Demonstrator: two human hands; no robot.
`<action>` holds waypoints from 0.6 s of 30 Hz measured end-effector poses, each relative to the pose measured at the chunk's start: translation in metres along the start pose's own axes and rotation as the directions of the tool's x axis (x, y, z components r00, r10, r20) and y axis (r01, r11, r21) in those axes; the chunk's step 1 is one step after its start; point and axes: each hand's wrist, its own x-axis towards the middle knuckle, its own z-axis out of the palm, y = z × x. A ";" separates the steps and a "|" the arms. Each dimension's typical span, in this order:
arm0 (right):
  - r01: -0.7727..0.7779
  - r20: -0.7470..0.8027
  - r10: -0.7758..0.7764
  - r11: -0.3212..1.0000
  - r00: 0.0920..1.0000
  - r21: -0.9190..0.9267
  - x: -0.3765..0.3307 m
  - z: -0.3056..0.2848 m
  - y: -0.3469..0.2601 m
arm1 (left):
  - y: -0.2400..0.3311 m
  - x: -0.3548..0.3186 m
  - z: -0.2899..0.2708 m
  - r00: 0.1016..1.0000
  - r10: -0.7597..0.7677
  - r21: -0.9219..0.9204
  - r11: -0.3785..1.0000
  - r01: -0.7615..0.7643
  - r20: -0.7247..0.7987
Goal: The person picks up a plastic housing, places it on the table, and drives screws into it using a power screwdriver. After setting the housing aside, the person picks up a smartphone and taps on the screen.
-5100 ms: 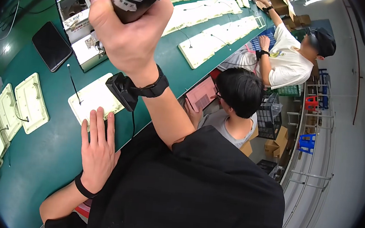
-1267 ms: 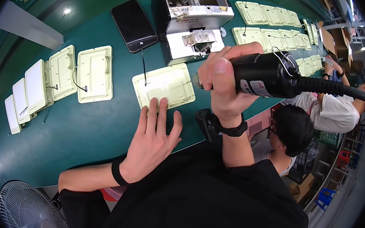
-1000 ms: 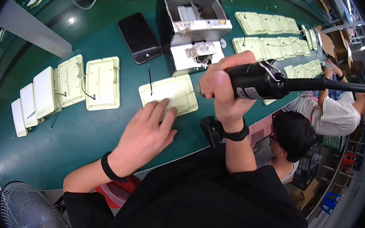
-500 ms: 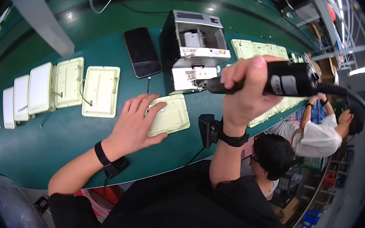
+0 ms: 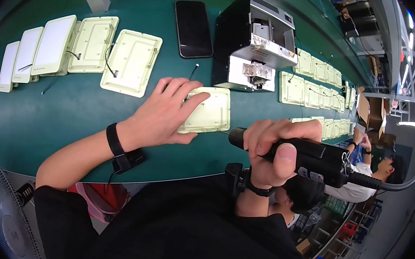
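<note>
A cream plastic panel [image 5: 213,111] lies flat on the green table in front of me. My left hand [image 5: 167,108] grips its left part, fingers bent over the top and thumb at the near edge. In my right hand [image 5: 281,149] is a black electric screwdriver [image 5: 310,157], its cable trailing to the right. The screwdriver is held level, with its nose pointing left, close to the panel's right edge and apart from it; I cannot make out a bit. Beyond the panel stands a black and silver screw feeder [image 5: 255,49].
At the left lie several more panels [image 5: 131,62], some white-faced, with short cables. A black phone [image 5: 193,29] rests left of the feeder. Rows of panels [image 5: 311,93] fill the right side. Two people sit at the right; a fan [image 5: 7,210] stands lower left.
My right hand has brought the screwdriver from the screw feeder's front back toward me, beside the panel. My left hand stays on the panel. The whole view has shifted.
</note>
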 end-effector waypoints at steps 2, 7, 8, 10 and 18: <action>0.004 -0.015 -0.004 1.000 1.000 -0.009 -0.002 0.001 0.004 | 0.001 0.001 0.001 1.000 0.006 -0.002 1.000 -0.006 -0.003; 0.016 -0.047 -0.016 1.000 0.999 0.011 -0.017 0.004 0.014 | 0.007 -0.007 0.001 1.000 -0.009 0.000 1.000 0.009 0.012; 0.018 -0.045 -0.017 1.000 0.999 0.012 -0.015 0.002 0.016 | 0.005 -0.005 0.002 1.000 -0.010 0.002 1.000 0.010 0.010; 0.022 -0.044 -0.021 1.000 0.999 0.011 -0.011 0.002 0.017 | 0.001 0.001 -0.002 1.000 0.003 0.008 1.000 -0.003 0.016; 0.002 -0.050 -0.001 1.000 0.999 0.002 -0.017 0.002 0.018 | 0.003 0.000 -0.003 0.999 0.007 -0.028 1.000 -0.005 0.051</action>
